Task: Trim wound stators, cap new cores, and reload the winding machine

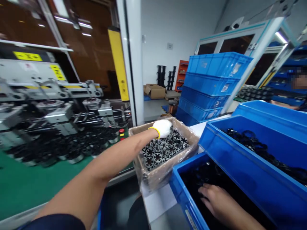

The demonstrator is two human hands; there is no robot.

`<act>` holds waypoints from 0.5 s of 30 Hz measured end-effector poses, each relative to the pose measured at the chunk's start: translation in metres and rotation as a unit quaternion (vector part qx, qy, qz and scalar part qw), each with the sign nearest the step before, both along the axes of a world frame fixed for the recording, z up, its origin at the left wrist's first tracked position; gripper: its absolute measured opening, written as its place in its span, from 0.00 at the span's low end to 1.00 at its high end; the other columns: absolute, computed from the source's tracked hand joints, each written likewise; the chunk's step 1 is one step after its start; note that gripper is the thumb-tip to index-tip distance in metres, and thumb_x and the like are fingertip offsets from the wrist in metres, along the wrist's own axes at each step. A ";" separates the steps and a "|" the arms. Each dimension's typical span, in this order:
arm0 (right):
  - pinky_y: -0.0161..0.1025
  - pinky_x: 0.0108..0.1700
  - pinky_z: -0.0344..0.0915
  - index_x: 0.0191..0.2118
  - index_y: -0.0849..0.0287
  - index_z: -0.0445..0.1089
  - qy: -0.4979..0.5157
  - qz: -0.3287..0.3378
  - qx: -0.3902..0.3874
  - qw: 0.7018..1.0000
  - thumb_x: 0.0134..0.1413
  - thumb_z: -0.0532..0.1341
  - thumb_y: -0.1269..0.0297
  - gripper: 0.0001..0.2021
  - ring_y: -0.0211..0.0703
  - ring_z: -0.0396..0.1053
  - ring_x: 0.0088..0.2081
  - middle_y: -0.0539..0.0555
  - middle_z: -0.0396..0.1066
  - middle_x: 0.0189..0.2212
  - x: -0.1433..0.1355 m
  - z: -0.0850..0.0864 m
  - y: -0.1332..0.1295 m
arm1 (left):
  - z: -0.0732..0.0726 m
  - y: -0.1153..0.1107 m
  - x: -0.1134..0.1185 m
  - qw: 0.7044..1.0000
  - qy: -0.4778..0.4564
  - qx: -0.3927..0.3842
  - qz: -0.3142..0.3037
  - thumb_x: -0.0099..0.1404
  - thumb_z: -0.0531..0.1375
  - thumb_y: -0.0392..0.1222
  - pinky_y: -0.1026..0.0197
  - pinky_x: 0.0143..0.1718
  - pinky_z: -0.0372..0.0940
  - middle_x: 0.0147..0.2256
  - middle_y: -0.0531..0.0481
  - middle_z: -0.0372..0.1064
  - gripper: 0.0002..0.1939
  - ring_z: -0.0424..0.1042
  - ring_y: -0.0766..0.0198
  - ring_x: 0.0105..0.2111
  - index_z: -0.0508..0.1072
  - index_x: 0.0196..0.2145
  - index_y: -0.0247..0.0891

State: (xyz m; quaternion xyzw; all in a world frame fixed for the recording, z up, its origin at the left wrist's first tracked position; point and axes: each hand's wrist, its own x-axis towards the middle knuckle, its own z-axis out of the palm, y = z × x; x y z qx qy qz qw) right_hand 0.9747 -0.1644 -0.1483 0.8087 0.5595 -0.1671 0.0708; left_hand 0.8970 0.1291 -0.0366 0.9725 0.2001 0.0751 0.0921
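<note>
My left hand, in a white knitted glove with a yellow cuff, reaches over the far side of a plastic-lined cardboard box. Its fingertips are blurred and turned away, so any grip is hidden. Rows of round metal stator cores with slotted centres fill the box. My bare right hand is down inside a blue bin, thumb and fingers apart, close to shiny black plastic parts. Contact with those parts is too dark to make out.
A second blue bin with black ring-like parts overlaps at right. Stacked blue crates stand behind. To the left, a machine with metal fixtures sits above a green work surface holding many parts. Another person is at far right.
</note>
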 end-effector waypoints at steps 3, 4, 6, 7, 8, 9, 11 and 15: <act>0.43 0.56 0.72 0.48 0.59 0.80 -0.013 0.031 0.065 0.997 0.61 0.54 0.76 0.18 0.53 0.77 0.51 0.63 0.77 0.50 0.007 -0.010 -0.003 | 0.009 -0.028 -0.072 0.998 -0.064 -0.029 0.003 0.68 0.62 0.49 0.52 0.51 0.71 0.49 0.46 0.75 0.15 0.75 0.54 0.50 0.73 0.49 0.39; 0.41 0.54 0.73 0.46 0.59 0.80 -0.016 0.043 0.086 0.995 0.60 0.54 0.76 0.18 0.52 0.78 0.49 0.63 0.77 0.49 0.009 -0.014 -0.005 | 0.005 -0.041 -0.101 0.994 -0.101 -0.051 0.010 0.66 0.63 0.49 0.55 0.51 0.71 0.50 0.48 0.75 0.17 0.75 0.56 0.50 0.72 0.50 0.42; 0.40 0.50 0.75 0.43 0.59 0.81 -0.030 0.064 0.123 0.990 0.60 0.52 0.75 0.18 0.50 0.80 0.44 0.63 0.78 0.46 0.015 -0.023 -0.007 | -0.013 -0.070 -0.159 0.968 -0.213 -0.128 0.024 0.60 0.67 0.44 0.59 0.53 0.71 0.53 0.52 0.73 0.26 0.75 0.60 0.51 0.67 0.55 0.45; 0.41 0.48 0.76 0.43 0.59 0.81 -0.048 0.068 0.141 0.987 0.61 0.52 0.74 0.18 0.51 0.80 0.43 0.63 0.78 0.45 0.019 -0.027 -0.009 | -0.026 -0.085 -0.186 0.945 -0.275 -0.171 0.030 0.56 0.67 0.39 0.59 0.55 0.70 0.54 0.52 0.72 0.31 0.75 0.61 0.52 0.65 0.57 0.47; 0.42 0.48 0.77 0.43 0.59 0.80 -0.074 0.071 0.163 0.981 0.61 0.52 0.73 0.18 0.53 0.80 0.43 0.64 0.78 0.45 0.023 -0.030 -0.010 | -0.040 -0.098 -0.212 0.927 -0.315 -0.204 0.023 0.54 0.67 0.35 0.59 0.55 0.69 0.54 0.52 0.72 0.35 0.74 0.61 0.52 0.64 0.58 0.47; 0.44 0.47 0.77 0.43 0.60 0.80 -0.106 0.076 0.189 0.973 0.61 0.52 0.72 0.18 0.55 0.80 0.45 0.65 0.78 0.45 0.028 -0.031 -0.010 | -0.053 -0.110 -0.234 0.911 -0.346 -0.224 0.023 0.53 0.65 0.31 0.59 0.56 0.69 0.54 0.51 0.70 0.35 0.74 0.61 0.52 0.64 0.58 0.47; 0.46 0.43 0.78 0.43 0.61 0.80 -0.178 0.099 0.258 0.944 0.61 0.52 0.68 0.18 0.58 0.80 0.45 0.65 0.79 0.44 0.035 -0.026 -0.008 | -0.075 -0.127 -0.268 0.892 -0.372 -0.253 0.037 0.53 0.62 0.28 0.57 0.58 0.67 0.55 0.48 0.68 0.34 0.72 0.59 0.54 0.67 0.57 0.46; 0.42 0.25 0.72 0.40 0.61 0.77 -0.269 0.173 0.432 0.843 0.66 0.52 0.63 0.16 0.52 0.78 0.29 0.59 0.78 0.34 0.012 0.020 0.013 | -0.090 -0.134 -0.297 0.826 -0.359 -0.421 0.109 0.49 0.70 0.33 0.53 0.60 0.63 0.55 0.48 0.70 0.38 0.70 0.55 0.55 0.70 0.58 0.46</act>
